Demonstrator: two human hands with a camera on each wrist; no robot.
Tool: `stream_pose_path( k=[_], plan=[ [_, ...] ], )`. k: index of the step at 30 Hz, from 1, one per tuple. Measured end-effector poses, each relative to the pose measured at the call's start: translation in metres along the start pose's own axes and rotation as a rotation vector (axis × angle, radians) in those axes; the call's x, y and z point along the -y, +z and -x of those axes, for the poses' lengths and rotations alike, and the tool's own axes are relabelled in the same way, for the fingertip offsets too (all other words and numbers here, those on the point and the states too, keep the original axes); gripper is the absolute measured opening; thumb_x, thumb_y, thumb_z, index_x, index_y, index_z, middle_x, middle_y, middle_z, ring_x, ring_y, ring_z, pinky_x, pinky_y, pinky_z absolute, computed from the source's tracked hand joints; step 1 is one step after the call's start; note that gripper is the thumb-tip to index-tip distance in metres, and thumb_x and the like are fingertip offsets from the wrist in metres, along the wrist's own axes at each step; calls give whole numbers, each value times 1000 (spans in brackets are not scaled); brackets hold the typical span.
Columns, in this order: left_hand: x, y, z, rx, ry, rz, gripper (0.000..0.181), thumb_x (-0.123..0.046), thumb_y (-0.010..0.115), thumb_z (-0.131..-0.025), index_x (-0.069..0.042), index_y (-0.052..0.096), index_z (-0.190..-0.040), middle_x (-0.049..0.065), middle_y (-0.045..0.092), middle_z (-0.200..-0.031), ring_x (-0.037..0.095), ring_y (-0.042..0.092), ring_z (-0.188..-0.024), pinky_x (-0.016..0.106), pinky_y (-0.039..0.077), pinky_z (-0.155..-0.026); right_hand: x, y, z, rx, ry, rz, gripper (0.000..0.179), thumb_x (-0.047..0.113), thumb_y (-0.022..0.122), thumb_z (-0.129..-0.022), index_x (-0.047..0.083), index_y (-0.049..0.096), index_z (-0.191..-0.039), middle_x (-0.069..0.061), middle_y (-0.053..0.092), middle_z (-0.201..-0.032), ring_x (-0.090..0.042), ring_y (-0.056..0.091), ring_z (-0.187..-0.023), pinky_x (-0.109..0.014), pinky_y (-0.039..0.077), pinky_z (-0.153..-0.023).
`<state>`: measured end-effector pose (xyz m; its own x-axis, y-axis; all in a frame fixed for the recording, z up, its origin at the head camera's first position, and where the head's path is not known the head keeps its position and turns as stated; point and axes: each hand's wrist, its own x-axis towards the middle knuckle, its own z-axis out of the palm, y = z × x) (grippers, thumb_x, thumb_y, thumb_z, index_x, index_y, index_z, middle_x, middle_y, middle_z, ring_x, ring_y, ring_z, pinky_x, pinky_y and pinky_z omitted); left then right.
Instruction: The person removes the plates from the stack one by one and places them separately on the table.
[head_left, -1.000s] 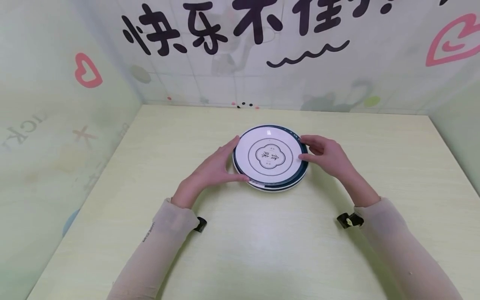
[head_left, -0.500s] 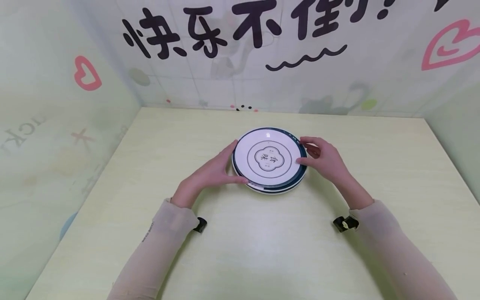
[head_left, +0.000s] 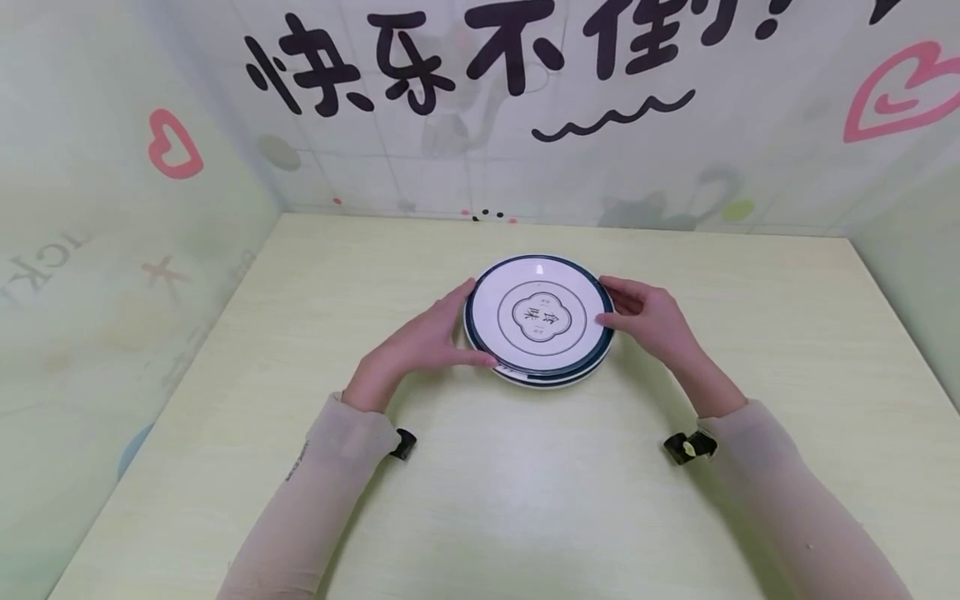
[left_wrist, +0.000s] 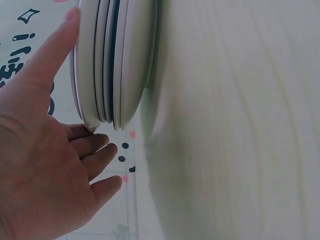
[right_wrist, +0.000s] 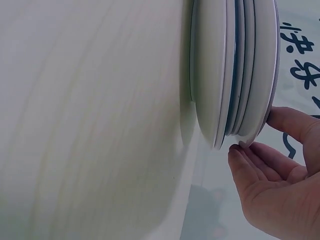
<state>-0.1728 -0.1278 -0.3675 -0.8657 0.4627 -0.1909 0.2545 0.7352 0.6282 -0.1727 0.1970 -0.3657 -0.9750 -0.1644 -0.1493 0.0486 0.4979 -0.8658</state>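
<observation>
A round white plate (head_left: pixel 542 354) with a dark blue-green rim and a printed emblem lies on top of a stack of plates (head_left: pixel 551 381) at the table's middle. My left hand (head_left: pixel 427 337) holds the top plate's left side, thumb on the front rim and fingers round the far edge. On the opposite side, my right hand (head_left: pixel 652 318) pinches its rim, with the thumb above and fingers beneath. Both wrist views show the stack edge-on; the top plate (right_wrist: pixel 264 60) is gripped at the edge, and the lower plates (left_wrist: pixel 130 65) sit between it and the table.
The pale wooden table (head_left: pixel 525 483) is bounded by a printed back wall (head_left: pixel 480 167) and side walls. Black straps (head_left: pixel 403 445) show at both sleeve cuffs. The back wall stands a short way behind the stack.
The top plate has shifted slightly to the right over the stack, and less of the dark band shows at its right side. Both hands have stayed at its rim.
</observation>
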Motion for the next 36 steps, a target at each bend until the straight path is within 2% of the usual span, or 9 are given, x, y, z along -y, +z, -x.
stream_pose_path(
  k=[6,17,27,36],
  plan=[
    [-2,-1,-1,12,-18,-23,128,-58,83,-72,-11,4,-161,9,10,-169,25,13,-157,43,19,-128,-1,-1,0,-1,3,-10,61,5,69,-92,1,45,-148,-19,46,-153,-30,49,-139,-16,47,-101],
    [0,-1,-1,17,-20,-25,130,-60,83,-71,-11,3,-161,9,9,-169,25,12,-157,43,20,-128,-2,-2,-1,8,7,-15,60,6,69,-93,3,46,-148,-18,47,-153,-31,52,-137,-17,48,-99],
    [2,-1,-2,21,-16,-9,130,-61,82,-72,-11,3,-161,9,9,-169,24,13,-157,43,20,-128,-5,-4,0,34,-21,-41,59,5,66,-94,1,43,-149,-19,44,-154,-33,49,-139,-4,48,-91],
    [0,-2,-1,20,-14,2,130,-59,83,-71,-10,4,-161,9,10,-169,25,14,-156,43,20,-128,-5,-4,-1,33,-22,-29,58,2,63,-95,0,43,-149,-21,44,-154,-35,49,-138,-6,48,-92]
  ],
)
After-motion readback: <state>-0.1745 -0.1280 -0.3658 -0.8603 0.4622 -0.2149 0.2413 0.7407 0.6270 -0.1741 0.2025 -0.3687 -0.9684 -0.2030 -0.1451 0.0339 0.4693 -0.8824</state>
